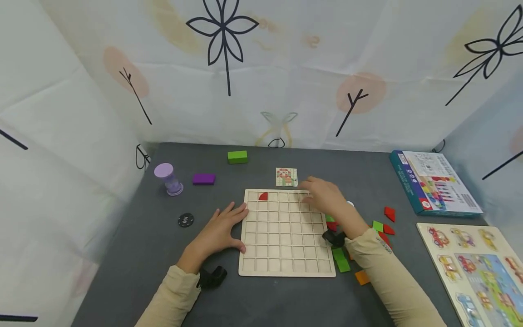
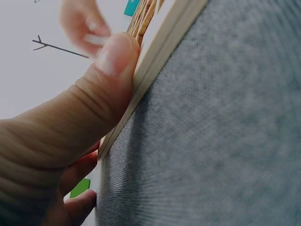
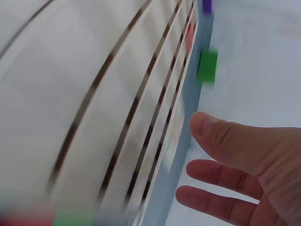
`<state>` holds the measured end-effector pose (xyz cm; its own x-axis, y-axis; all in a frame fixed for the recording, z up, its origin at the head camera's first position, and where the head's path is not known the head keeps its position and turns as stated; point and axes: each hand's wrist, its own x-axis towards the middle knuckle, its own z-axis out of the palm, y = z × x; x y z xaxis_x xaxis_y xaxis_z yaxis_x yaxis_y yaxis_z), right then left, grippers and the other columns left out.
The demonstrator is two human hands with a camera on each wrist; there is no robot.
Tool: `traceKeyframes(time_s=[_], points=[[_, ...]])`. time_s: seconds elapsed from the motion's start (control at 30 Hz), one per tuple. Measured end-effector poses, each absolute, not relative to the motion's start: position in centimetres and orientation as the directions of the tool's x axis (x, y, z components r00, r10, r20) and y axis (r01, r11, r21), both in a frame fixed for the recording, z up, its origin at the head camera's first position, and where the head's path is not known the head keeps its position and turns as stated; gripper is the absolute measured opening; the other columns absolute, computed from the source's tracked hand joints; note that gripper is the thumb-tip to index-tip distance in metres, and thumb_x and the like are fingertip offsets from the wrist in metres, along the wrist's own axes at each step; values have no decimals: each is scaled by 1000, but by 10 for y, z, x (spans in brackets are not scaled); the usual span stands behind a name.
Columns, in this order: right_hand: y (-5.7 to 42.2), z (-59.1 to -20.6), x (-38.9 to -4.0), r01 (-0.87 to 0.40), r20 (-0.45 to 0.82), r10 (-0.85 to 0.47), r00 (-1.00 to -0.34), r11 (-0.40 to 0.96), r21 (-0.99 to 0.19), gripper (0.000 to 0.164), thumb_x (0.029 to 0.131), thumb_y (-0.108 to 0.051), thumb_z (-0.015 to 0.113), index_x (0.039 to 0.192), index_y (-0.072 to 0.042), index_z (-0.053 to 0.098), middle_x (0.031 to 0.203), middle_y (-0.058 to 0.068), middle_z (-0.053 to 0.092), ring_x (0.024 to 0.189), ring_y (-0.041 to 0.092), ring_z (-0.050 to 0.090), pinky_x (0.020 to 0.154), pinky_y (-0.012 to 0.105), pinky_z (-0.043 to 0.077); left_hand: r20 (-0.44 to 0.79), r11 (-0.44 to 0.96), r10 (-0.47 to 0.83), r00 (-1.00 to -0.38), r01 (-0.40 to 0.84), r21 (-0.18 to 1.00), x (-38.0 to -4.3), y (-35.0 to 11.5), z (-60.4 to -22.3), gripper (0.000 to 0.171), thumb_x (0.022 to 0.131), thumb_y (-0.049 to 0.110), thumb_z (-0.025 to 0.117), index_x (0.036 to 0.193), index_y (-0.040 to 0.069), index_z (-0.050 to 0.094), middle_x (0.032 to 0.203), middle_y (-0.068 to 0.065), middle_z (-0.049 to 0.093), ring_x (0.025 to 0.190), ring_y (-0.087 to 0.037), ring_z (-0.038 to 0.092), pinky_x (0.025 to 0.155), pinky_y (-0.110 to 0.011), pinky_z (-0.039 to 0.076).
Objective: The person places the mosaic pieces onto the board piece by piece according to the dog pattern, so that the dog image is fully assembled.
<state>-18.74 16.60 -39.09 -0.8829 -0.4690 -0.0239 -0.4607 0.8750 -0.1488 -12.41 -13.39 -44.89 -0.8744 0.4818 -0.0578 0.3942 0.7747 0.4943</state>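
A wooden grid board [image 1: 286,240] lies flat on the dark grey table. One red quarter-round piece [image 1: 263,196] sits in its top row, left of the middle. My left hand [image 1: 221,230] rests at the board's left edge with fingers spread; in the left wrist view its thumb [image 2: 117,56] touches the rim. Above the board's upper right corner is my right hand [image 1: 327,196], close to a small picture card [image 1: 286,177]. Nothing shows between the thumb and fingers of that hand in the right wrist view, where they are apart.
Green [image 1: 341,260], red [image 1: 390,213] and orange [image 1: 362,277] pieces lie right of the board, partly behind my right arm. Farther right are a boxed game [image 1: 445,181] and a vehicle puzzle [image 1: 447,263]. A purple block [image 1: 204,179], green block [image 1: 237,157], lilac hourglass-shaped object [image 1: 169,179] and black disc [image 1: 185,220] stand left and behind.
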Motion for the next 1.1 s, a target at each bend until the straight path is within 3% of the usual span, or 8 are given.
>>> traceKeyframes(time_s=[0.13, 0.37, 0.87, 1.1], points=[[208, -396, -178, -360, -53, -372, -927, 920, -154, 40, 76, -23, 70, 113, -11, 60, 111, 11, 55, 89, 25, 58, 64, 37, 48, -50, 776, 474, -879, 390, 495, -123, -137, -449, 106, 49, 53, 76, 139, 18, 33, 145, 5, 24, 136, -25, 12, 104, -57, 8], [236, -409, -169, -240, -99, -260, -961, 954, -177, 34, 78, -26, 68, 108, -12, 64, 106, 11, 59, 93, 29, 56, 71, 45, 48, -47, 781, 478, -877, 401, 478, -122, -139, -452, 106, 49, 55, 75, 139, 18, 33, 145, 5, 25, 136, -25, 13, 103, -57, 9], [227, -404, -173, -207, -84, -222, -971, 966, -157, 26, 78, -19, 66, 100, -5, 65, 93, 10, 56, 74, 25, 55, 56, 38, 46, -44, 769, 488, -872, 406, 494, -123, -135, -449, 105, 50, 54, 75, 139, 19, 32, 146, 4, 25, 136, -26, 12, 104, -57, 8], [208, -401, -176, -282, 52, -277, -959, 944, -172, 25, 76, -23, 68, 95, -6, 65, 87, 7, 58, 65, 18, 53, 51, 32, 45, -40, 768, 489, -871, 409, 493, -124, -136, -450, 105, 50, 55, 74, 139, 19, 32, 146, 5, 24, 136, -26, 12, 104, -56, 8]])
